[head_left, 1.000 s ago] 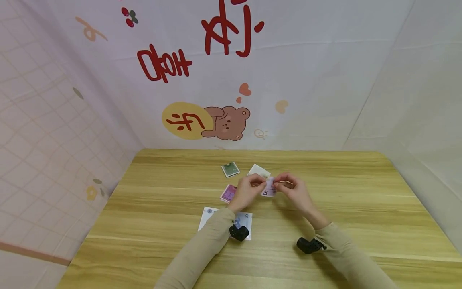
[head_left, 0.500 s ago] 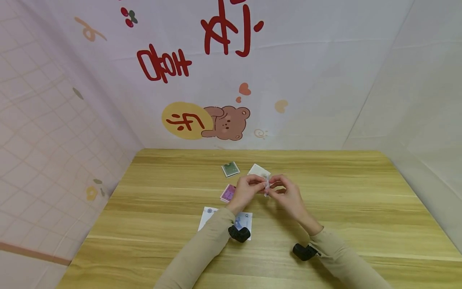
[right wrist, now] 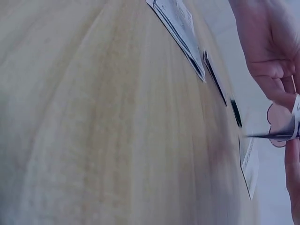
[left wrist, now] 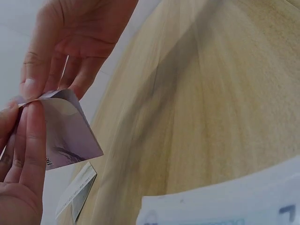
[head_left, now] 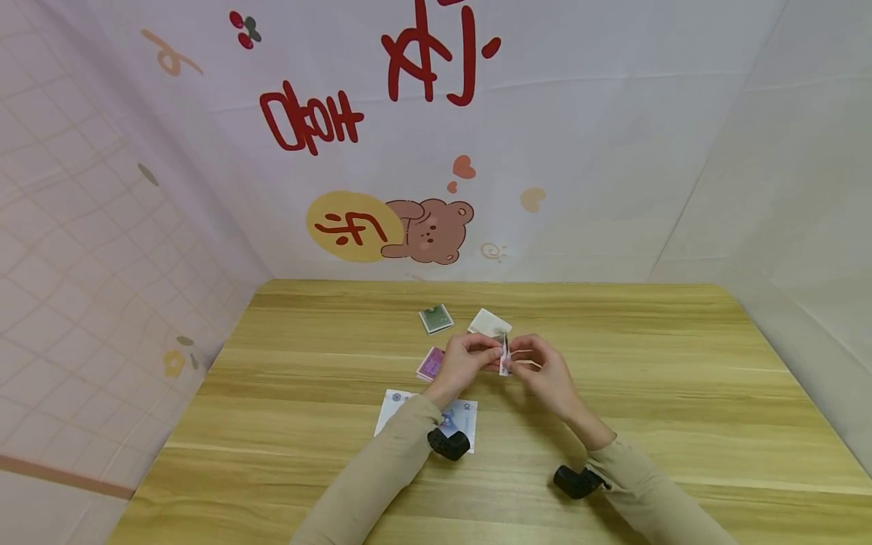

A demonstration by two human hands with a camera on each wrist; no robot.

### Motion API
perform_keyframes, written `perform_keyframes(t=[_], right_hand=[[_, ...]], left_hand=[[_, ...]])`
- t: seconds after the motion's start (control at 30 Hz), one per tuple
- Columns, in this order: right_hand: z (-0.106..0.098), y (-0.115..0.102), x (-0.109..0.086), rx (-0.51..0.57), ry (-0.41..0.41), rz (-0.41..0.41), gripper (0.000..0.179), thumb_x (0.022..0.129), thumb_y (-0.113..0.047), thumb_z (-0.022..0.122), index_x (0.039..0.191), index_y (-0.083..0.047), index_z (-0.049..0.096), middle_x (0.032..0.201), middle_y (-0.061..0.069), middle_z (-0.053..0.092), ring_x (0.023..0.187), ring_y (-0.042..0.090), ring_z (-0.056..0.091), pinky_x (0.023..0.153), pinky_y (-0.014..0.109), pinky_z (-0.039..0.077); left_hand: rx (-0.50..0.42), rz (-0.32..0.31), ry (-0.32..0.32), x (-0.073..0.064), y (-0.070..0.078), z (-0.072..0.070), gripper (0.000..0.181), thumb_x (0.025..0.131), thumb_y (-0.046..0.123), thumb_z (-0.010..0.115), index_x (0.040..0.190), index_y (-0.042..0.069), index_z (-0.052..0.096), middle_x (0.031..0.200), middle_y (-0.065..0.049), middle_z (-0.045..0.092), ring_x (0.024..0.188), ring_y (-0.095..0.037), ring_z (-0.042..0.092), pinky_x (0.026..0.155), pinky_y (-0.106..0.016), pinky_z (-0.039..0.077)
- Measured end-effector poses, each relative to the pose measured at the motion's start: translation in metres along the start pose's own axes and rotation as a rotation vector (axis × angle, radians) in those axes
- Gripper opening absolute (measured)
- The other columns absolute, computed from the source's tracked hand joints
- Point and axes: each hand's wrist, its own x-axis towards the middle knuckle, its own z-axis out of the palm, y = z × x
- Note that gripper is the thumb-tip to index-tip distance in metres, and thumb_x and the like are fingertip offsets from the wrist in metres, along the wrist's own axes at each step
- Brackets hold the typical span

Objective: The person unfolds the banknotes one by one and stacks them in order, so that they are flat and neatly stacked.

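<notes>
The person's left hand (head_left: 470, 363) pinches one side of a small purple banknote (head_left: 505, 365), thumb against its near face. The right hand (head_left: 547, 376) grips the other side between thumb and fingers, so neither hand is free. The note is held above the wooden table (head_left: 654, 378), between the two sets of fingertips.

A second ago it faced the head camera broadly, its printed 5 in plain sight; now it stands almost edge-on — a narrow strip with a dark line along it. The left wrist view shows its panels bent over with a rounded, loose edge at the top. That suggests a fold in the making, not yet pressed flat.

Around the held note, the other paper money has stayed put. A pale folded banknote (head_left: 488, 322) lies just beyond it, and a green folded banknote (head_left: 436, 319) farther off, beyond and to the left. A magenta folded banknote (head_left: 430, 364) sits to its left, partly behind the left hand. Blue-and-white banknotes (head_left: 466, 416) lie to its left on the person's side — partly covered by the beige left sleeve (head_left: 388, 462).
</notes>
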Motion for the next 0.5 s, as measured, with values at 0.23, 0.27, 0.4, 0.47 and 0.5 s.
perform_keyframes(t=[0.23,0.27,0.4,0.47,0.5], right_hand=[[-0.007,-0.003,-0.003,-0.021,0.049,0.005,0.023,0.084,0.016,0.058,0.107,0.013,0.059,0.107,0.027,0.06,0.095,0.036,0.062,0.078,0.021,0.052],[-0.008,-0.008,-0.004,-0.03,0.05,0.009,0.023,0.084,0.016,0.056,0.107,0.014,0.059,0.107,0.028,0.06,0.095,0.038,0.061,0.078,0.021,0.052],[-0.012,-0.008,-0.004,-0.055,0.074,0.067,0.029,0.085,0.016,0.055,0.114,0.013,0.057,0.106,0.03,0.061,0.093,0.036,0.063,0.074,0.019,0.051],[-0.014,-0.004,-0.004,-0.051,0.094,0.109,0.035,0.084,0.015,0.055,0.119,0.01,0.053,0.106,0.03,0.062,0.092,0.034,0.064,0.071,0.018,0.052],[-0.015,0.0,-0.003,-0.046,0.103,0.121,0.039,0.084,0.015,0.056,0.122,0.008,0.051,0.105,0.031,0.062,0.09,0.033,0.065,0.07,0.019,0.052]], left_hand=[[0.037,0.017,0.063,-0.004,0.002,-0.011,0.017,0.088,-0.007,0.064,0.101,-0.018,0.062,0.086,-0.012,0.068,0.07,-0.01,0.062,0.069,-0.031,0.057],[0.043,0.021,0.071,-0.004,0.002,-0.014,0.017,0.088,-0.007,0.064,0.1,-0.018,0.062,0.085,-0.012,0.067,0.069,-0.01,0.062,0.069,-0.032,0.057],[0.055,0.035,0.085,-0.005,0.002,-0.026,0.016,0.088,-0.008,0.064,0.099,-0.019,0.06,0.082,-0.009,0.066,0.068,-0.01,0.061,0.069,-0.031,0.056],[0.075,0.034,0.085,-0.007,0.003,-0.032,0.014,0.088,-0.008,0.063,0.098,-0.018,0.06,0.082,-0.009,0.065,0.068,-0.012,0.061,0.069,-0.033,0.056],[0.091,0.037,0.084,-0.008,0.003,-0.035,0.013,0.087,-0.009,0.063,0.096,-0.017,0.061,0.081,-0.009,0.065,0.068,-0.013,0.061,0.069,-0.035,0.057]])
